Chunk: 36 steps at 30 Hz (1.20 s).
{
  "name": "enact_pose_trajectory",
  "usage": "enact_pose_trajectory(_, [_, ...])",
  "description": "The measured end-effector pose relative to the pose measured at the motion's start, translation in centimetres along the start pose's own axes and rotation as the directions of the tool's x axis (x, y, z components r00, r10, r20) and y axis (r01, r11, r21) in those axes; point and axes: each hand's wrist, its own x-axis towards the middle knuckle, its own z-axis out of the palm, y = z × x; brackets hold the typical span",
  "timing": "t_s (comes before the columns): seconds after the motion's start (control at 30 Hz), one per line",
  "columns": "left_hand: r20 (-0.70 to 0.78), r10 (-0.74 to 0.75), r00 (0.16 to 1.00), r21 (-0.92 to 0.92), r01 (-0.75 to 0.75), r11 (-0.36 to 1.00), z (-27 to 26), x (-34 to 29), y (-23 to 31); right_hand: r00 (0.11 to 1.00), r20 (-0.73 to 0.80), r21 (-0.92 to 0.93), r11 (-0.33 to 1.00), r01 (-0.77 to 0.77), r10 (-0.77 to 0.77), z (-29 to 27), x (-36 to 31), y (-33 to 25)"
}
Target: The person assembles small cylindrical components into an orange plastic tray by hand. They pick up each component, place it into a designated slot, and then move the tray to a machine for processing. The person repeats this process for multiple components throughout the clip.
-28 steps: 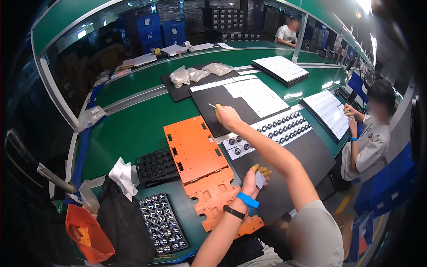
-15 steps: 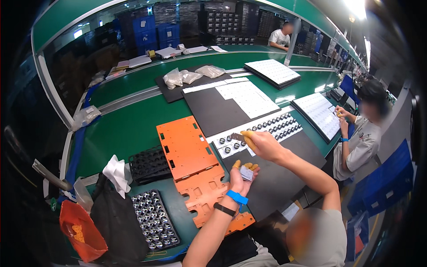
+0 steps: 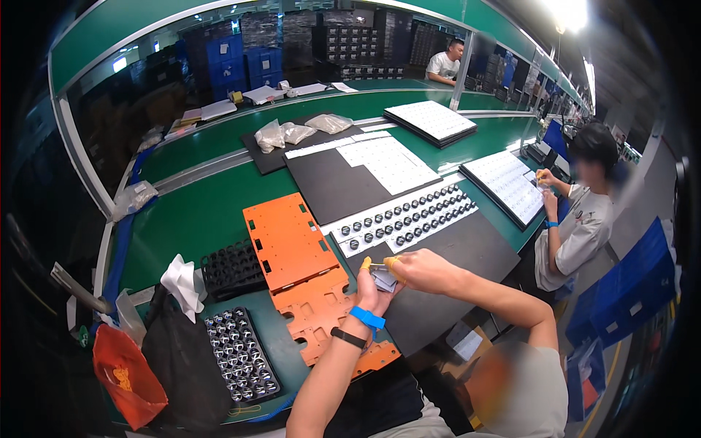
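Note:
My left hand (image 3: 371, 294), palm up with yellow finger covers, cradles a small stack of whitish cards (image 3: 383, 280). Over that stack, my right hand (image 3: 418, 269) pinches a thin metal tool, which looks like tweezers (image 3: 378, 266); its tip reaches the left thumb and the top of the stack. Just beyond the hands, rows of black round parts (image 3: 405, 228) sit on white sheets upon a dark board (image 3: 456, 252). Left of my left hand lies an orange plate fixture (image 3: 292, 237), its upper panel flat and its lower part notched.
A black tray of shiny round parts (image 3: 239, 350) lies near left, by an orange-red bag (image 3: 128, 376). Black empty trays (image 3: 232, 270) stand behind. Farther off are a partly covered board (image 3: 321, 186) and plastic bags (image 3: 298, 133). A co-worker (image 3: 584, 197) works at right.
My right hand has come down and left from above the black round parts to the card stack in my left hand. The view has shifted slightly.

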Motion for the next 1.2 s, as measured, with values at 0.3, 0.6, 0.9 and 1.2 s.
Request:
enact_pose_trajectory(0.3, [-0.002,-0.029,1.0,0.099,0.029,0.995,-1.3,0.6,-0.3,0.996,0.077,0.057,0.997,-0.051,0.047,-0.9,-1.2,-2.2])
enact_pose_trajectory(0.6, [0.126,-0.097,0.987,0.176,0.074,0.982,-0.8,0.1,-1.1,0.959,-0.238,0.135,0.983,-0.122,0.152,0.5,-2.2,-2.8])
enact_pose_trajectory(0.9, [0.023,-0.057,0.998,0.065,0.055,0.996,-1.9,1.2,0.3,0.68,-0.628,0.324,0.922,-0.213,0.378,4.0,-3.7,-1.0])
enact_pose_trajectory(1.2, [0.124,0.091,0.988,-0.091,-0.08,0.993,-1.6,1.0,1.3,0.752,-0.516,0.288,0.91,-0.299,0.41,9.6,-5.5,0.5])
